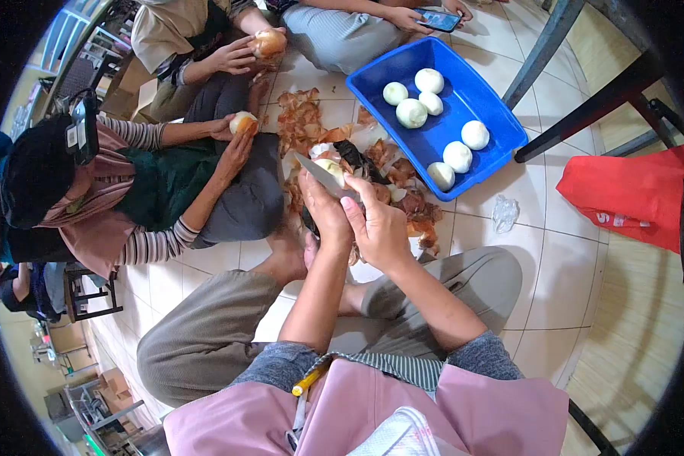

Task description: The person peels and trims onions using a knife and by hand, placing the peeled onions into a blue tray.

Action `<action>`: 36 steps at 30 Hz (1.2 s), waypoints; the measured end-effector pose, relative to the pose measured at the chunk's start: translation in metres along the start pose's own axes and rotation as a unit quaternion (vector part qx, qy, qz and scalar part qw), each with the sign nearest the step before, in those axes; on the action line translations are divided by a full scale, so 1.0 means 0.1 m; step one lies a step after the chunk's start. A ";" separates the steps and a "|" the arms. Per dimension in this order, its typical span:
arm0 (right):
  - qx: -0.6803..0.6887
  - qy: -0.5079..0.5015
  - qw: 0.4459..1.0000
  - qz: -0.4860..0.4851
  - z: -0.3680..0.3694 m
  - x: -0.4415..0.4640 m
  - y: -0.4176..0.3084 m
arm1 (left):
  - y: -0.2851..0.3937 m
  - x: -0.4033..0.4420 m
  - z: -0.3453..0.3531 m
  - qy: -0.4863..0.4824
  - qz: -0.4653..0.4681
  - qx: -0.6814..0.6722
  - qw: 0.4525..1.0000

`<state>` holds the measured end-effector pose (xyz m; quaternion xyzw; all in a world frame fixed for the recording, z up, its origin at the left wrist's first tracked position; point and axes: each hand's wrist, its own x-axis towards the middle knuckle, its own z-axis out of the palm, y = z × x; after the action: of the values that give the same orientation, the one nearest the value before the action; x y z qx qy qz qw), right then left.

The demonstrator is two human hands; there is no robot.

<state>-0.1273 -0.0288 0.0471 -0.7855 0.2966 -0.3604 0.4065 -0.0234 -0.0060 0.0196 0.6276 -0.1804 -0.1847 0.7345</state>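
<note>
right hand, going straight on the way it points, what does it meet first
The right hand would likely meet the onion beside the knife first, though depth is unclear.

Your right hand (381, 228) hides the handle of the knife (319, 175), which in turn covers part of the pale onion (331, 165). The top edge cuts off the person (340, 36) holding the phone (438, 20). You cannot read the lettering on the red fabric (623, 191).
</note>
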 end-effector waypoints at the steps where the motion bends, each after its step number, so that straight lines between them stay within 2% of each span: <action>1: -0.001 0.010 1.000 0.005 0.00 0.00 0.00 | 0.04 -0.02 0.03 -0.002 0.000 0.013 1.000; 3: -0.003 0.025 1.000 -0.001 -0.02 0.01 0.02 | 0.10 -0.08 0.09 -0.005 -0.002 0.038 0.999; 4: -0.005 0.032 0.999 -0.005 -0.03 0.02 0.03 | 0.07 -0.05 0.09 -0.010 -0.010 -0.030 0.999; 7: 0.118 -0.031 0.989 0.078 -0.06 0.05 0.12 | 0.06 0.12 -0.01 -0.064 -0.168 -0.198 0.964; 8: 0.331 -0.043 0.937 0.103 0.06 0.06 0.29 | 0.14 0.17 -0.10 -0.114 -0.225 -0.154 0.955; 9: 0.402 -0.053 0.899 0.166 0.00 0.09 0.27 | 0.15 0.23 -0.16 -0.132 -0.270 -0.151 0.942; 11: 0.530 -0.072 0.795 0.286 -0.23 0.16 0.20 | 0.29 0.26 -0.23 -0.199 -0.275 -0.139 0.930; 12: 0.509 -0.040 0.802 0.309 -0.30 0.22 0.24 | 0.32 0.32 -0.30 -0.251 -0.286 -0.163 0.910; 15: 0.455 -0.026 0.841 0.291 -0.41 0.28 0.46 | 0.35 0.34 -0.34 -0.222 -0.289 -0.191 0.911; 18: 0.359 -0.087 0.902 0.223 -0.24 0.20 0.44 | 0.31 0.37 -0.29 -0.189 -0.285 -0.212 0.915; 19: 0.314 -0.123 0.913 0.230 -0.19 0.16 0.42 | 0.29 0.36 -0.27 -0.170 -0.280 -0.212 0.921; 21: 0.122 -0.061 0.986 0.100 -0.08 0.08 0.30 | 0.17 0.39 -0.28 -0.165 -0.284 -0.209 0.921; 22: 0.108 -0.085 0.984 0.114 -0.15 0.08 0.11 | 0.17 0.34 -0.25 -0.144 -0.278 -0.197 0.929; 23: 0.056 -0.059 0.995 0.055 -0.09 0.06 0.12 | 0.17 0.29 -0.21 -0.124 -0.273 -0.185 0.936; 25: 0.009 -0.084 0.996 0.038 -0.12 0.06 0.02 | -0.03 0.33 -0.23 -0.146 -0.240 -0.186 0.941; 28: -0.030 -0.043 0.999 0.001 -0.07 0.04 0.03 | -0.08 0.24 -0.17 -0.117 -0.186 -0.168 0.961; 34: -0.058 -0.013 0.998 -0.020 -0.09 0.01 -0.12 | 0.27 -0.01 0.05 -0.045 0.008 0.023 0.999; 36: -0.029 0.033 0.998 -0.053 -0.05 0.00 -0.09 | 0.24 -0.07 0.08 -0.041 0.030 -0.012 0.999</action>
<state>-0.1292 -0.0267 0.0566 -0.7992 0.2782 -0.3983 0.3539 -0.0322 -0.0060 0.0446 0.6053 -0.2266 -0.1900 0.7391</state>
